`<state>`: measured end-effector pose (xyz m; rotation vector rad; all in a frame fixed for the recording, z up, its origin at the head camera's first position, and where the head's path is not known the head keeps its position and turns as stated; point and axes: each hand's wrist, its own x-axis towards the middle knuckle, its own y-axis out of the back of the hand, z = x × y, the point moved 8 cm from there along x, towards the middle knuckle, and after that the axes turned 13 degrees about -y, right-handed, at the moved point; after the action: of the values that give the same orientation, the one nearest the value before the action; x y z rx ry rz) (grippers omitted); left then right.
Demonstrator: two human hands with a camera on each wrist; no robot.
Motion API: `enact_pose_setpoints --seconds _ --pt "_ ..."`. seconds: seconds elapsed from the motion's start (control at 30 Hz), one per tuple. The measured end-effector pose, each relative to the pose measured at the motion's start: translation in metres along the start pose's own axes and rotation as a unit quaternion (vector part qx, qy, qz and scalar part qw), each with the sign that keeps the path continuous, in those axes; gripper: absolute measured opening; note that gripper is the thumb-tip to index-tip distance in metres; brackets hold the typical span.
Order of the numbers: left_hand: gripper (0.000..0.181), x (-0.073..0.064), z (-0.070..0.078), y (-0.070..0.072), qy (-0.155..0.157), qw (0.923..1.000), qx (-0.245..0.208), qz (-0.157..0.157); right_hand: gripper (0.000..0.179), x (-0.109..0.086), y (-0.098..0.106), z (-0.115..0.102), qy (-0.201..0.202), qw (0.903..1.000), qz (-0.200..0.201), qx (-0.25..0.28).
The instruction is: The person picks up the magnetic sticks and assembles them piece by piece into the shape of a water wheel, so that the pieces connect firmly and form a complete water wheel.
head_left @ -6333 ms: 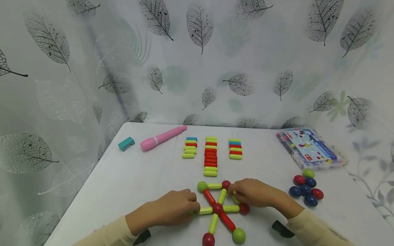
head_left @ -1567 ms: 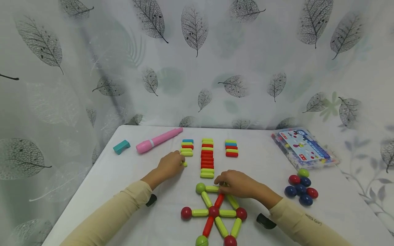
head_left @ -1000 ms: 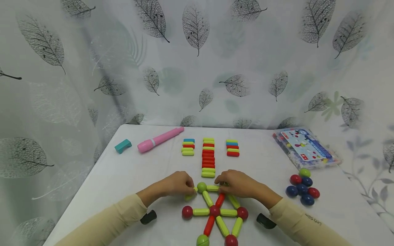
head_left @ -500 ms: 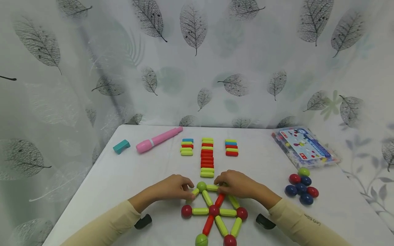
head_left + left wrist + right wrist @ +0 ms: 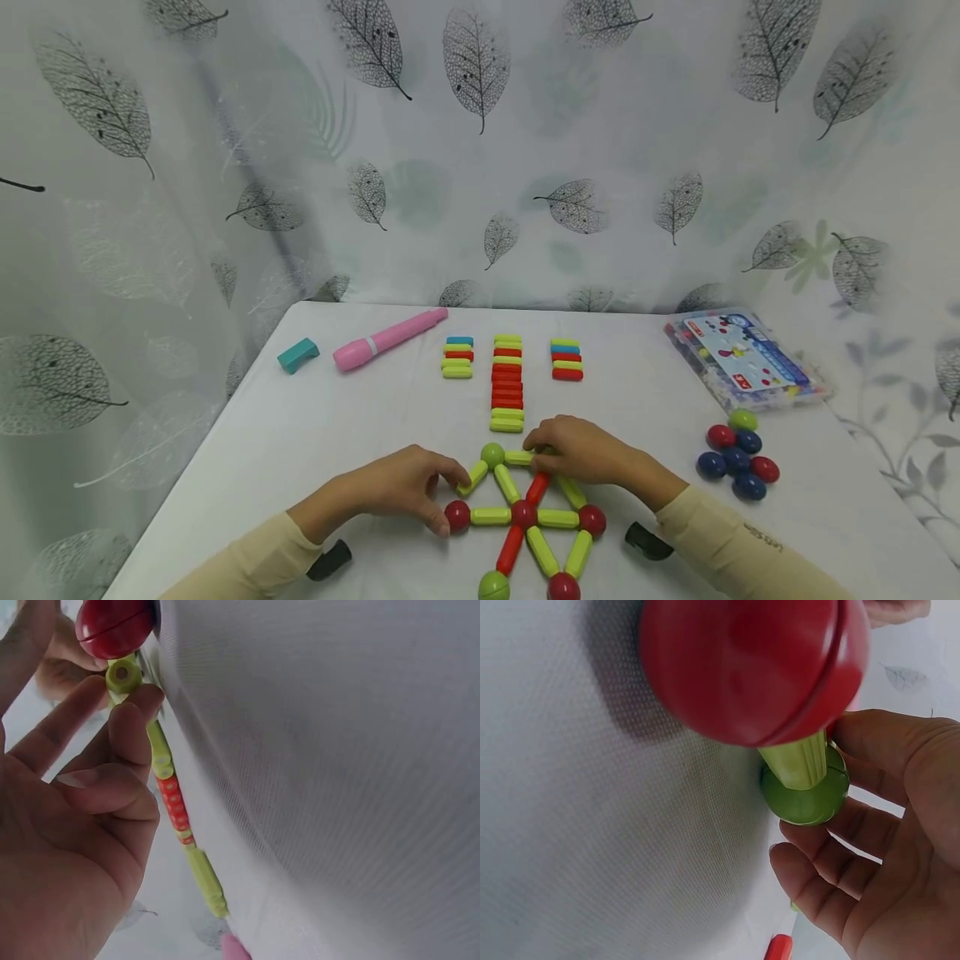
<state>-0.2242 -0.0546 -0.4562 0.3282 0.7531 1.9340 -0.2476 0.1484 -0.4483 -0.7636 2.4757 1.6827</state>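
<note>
Magnetic balls and rods form a wheel on the white table. At its middle is a red hub ball, with green and red rods radiating out. My left hand is spread beside the left red ball, its thumb at that ball. Its index fingertip is by a slanted green rod, which joins the upper-left green ball; the rod's other end is free. My right hand holds the upper-right green ball between thumb and curled fingers; the hand hides it in the head view.
Spare rods lie in a left stack, a middle stack and a right stack. Loose balls are grouped at right, before a plastic box. A pink wand and teal block lie back left.
My left hand took a green rod from the left stack, set it against the upper-left green ball, released it and moved down to the red ball. The wheel has turned; my right hand stayed lately.
</note>
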Motion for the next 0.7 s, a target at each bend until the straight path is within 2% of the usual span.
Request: enact_pose_setpoints --seconds 0.3,0.7 --pt "0.040 0.0028 0.0052 0.0005 -0.022 0.9992 0.031 0.014 0.026 0.0002 0.0006 -0.0003 0.003 1.0000 -0.003 0.009" --pt "0.035 0.0022 0.0061 -0.0041 -0.043 0.9979 0.049 -0.010 0.026 0.0001 -0.0014 0.0017 -0.004 0.9999 -0.003 0.011"
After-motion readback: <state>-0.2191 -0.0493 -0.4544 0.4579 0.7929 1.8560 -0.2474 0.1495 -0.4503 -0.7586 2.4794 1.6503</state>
